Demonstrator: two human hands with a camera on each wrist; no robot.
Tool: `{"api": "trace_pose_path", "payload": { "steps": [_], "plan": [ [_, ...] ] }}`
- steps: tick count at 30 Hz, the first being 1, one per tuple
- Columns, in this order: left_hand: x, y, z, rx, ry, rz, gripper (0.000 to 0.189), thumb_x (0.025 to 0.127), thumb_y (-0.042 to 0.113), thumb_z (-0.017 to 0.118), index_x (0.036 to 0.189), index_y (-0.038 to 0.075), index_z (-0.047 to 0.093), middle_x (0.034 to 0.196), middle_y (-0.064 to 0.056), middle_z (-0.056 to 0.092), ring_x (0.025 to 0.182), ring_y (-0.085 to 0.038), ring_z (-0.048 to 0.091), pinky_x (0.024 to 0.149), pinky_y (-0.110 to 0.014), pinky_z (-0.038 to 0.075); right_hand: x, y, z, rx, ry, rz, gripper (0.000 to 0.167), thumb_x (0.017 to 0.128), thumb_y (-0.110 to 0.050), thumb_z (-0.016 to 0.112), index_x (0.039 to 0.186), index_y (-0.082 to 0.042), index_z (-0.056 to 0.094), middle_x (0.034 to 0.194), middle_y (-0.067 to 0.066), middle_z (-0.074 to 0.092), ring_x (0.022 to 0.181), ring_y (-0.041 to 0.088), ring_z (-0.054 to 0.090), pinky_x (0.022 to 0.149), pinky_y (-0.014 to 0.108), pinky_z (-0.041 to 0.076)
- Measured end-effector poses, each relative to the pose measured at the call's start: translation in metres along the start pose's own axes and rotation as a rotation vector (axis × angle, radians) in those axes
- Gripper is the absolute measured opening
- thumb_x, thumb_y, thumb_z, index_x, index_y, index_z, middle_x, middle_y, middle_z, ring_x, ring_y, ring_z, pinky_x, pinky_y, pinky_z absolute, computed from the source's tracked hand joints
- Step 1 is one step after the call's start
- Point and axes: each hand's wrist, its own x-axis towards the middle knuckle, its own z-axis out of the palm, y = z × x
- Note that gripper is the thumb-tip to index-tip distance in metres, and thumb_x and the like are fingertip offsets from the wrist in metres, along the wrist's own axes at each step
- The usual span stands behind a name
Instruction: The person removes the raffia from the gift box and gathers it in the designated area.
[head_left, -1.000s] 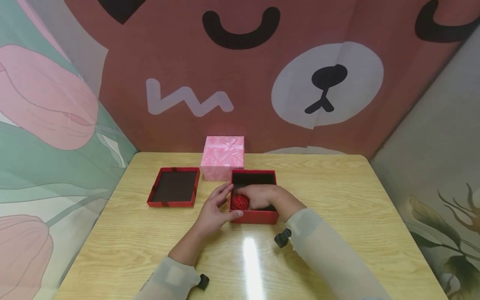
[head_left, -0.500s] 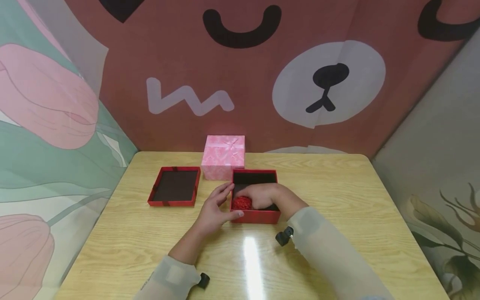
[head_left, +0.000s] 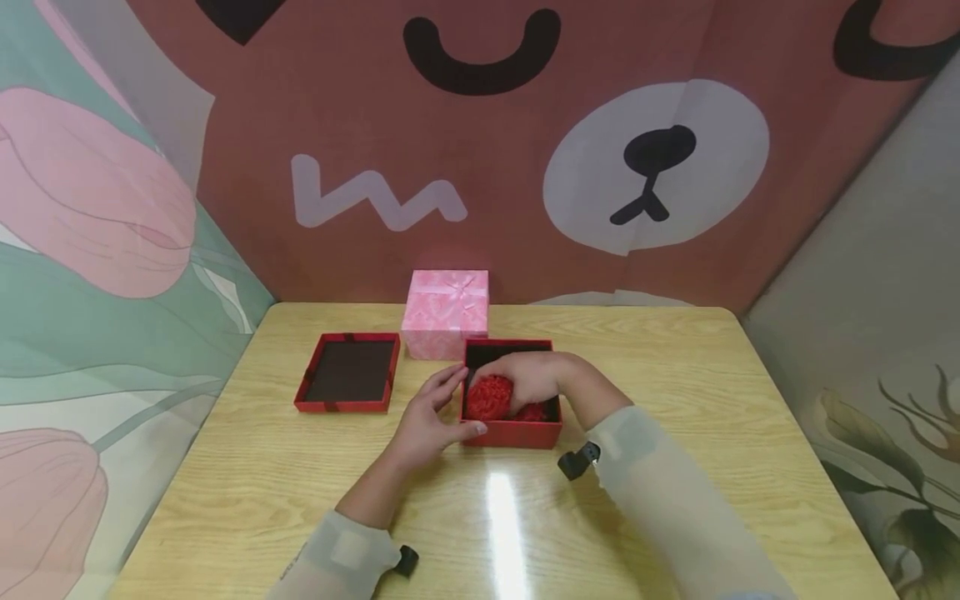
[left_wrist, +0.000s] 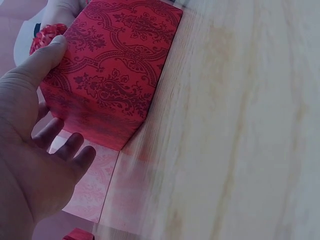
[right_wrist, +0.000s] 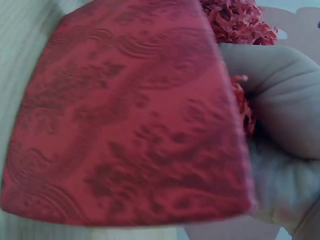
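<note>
A red patterned gift box [head_left: 517,434] stands uncovered on the table, its inside dark. My right hand [head_left: 534,379] reaches into it and grips a clump of red shredded crinkle paper [head_left: 490,398] that rises near the rim. More red shreds show lower in the box, beside the hand. At the box's left front corner, my left hand [head_left: 426,425] steadies it, thumb on the front wall and fingers along the left side. The left wrist view shows that thumb [left_wrist: 55,47] at the rim. In the right wrist view, the box wall hides most of my right fingers.
The red box lid [head_left: 348,372] lies inside-up at the left. Right behind the box, a pink gift box [head_left: 446,315] with a bow stands closed on the wooden table [head_left: 660,367]. Printed cloth walls [head_left: 510,208] surround the table.
My right hand has risen slightly inside the box, lifting the crinkle paper, which has spread into a larger clump. Shreds now show to its right. My left hand stays in place.
</note>
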Motion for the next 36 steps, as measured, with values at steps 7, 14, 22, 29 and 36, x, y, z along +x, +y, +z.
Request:
{"api": "trace_pose_path", "payload": {
  "steps": [7, 14, 22, 29, 36],
  "plan": [
    [-0.001, 0.000, -0.001, -0.026, -0.004, -0.006, 0.091, 0.078, 0.033, 0.093, 0.157, 0.023, 0.048, 0.158, 0.011, 0.039, 0.148, -0.018, 0.037, 0.119, -0.048, 0.038, -0.007, 0.001, -0.010, 0.046, 0.026, 0.010, 0.060, 0.081, -0.009, 0.087, 0.128, -0.038, 0.064, 0.121, -0.015, 0.066, 0.114, 0.012, 0.060, 0.098, 0.036, 0.053],
    [-0.001, -0.001, 0.000, -0.034, -0.008, -0.002, 0.092, 0.078, 0.033, 0.094, 0.157, 0.025, 0.047, 0.159, 0.010, 0.039, 0.148, -0.018, 0.036, 0.119, -0.050, 0.037, -0.016, 0.004, -0.018, 0.223, 0.026, -0.022, 0.064, 0.079, 0.002, 0.084, 0.131, -0.028, 0.065, 0.124, -0.005, 0.068, 0.118, 0.019, 0.062, 0.098, 0.040, 0.055],
    [0.000, -0.001, 0.000, -0.011, -0.019, -0.014, 0.093, 0.079, 0.033, 0.093, 0.158, 0.023, 0.046, 0.160, 0.009, 0.039, 0.149, -0.017, 0.035, 0.119, -0.045, 0.037, -0.027, 0.007, -0.029, 0.242, 0.053, -0.030, 0.065, 0.079, 0.003, 0.083, 0.135, -0.023, 0.063, 0.127, -0.004, 0.068, 0.119, 0.020, 0.063, 0.100, 0.040, 0.054],
    [0.001, 0.000, 0.000, -0.018, -0.019, -0.009, 0.092, 0.079, 0.031, 0.093, 0.157, 0.024, 0.047, 0.161, 0.007, 0.039, 0.148, -0.018, 0.036, 0.119, -0.045, 0.038, -0.041, 0.009, -0.037, 0.255, 0.104, -0.010, 0.070, 0.078, 0.001, 0.083, 0.141, -0.019, 0.061, 0.132, -0.001, 0.066, 0.123, 0.021, 0.060, 0.104, 0.042, 0.051],
    [0.000, 0.001, -0.001, -0.019, -0.024, -0.016, 0.091, 0.078, 0.031, 0.094, 0.157, 0.028, 0.048, 0.160, 0.011, 0.039, 0.148, -0.018, 0.037, 0.119, -0.044, 0.038, -0.057, 0.019, -0.042, 0.298, 0.161, 0.042, 0.073, 0.078, -0.001, 0.086, 0.143, -0.020, 0.060, 0.133, 0.002, 0.065, 0.123, 0.025, 0.059, 0.099, 0.041, 0.055]
  ]
}}
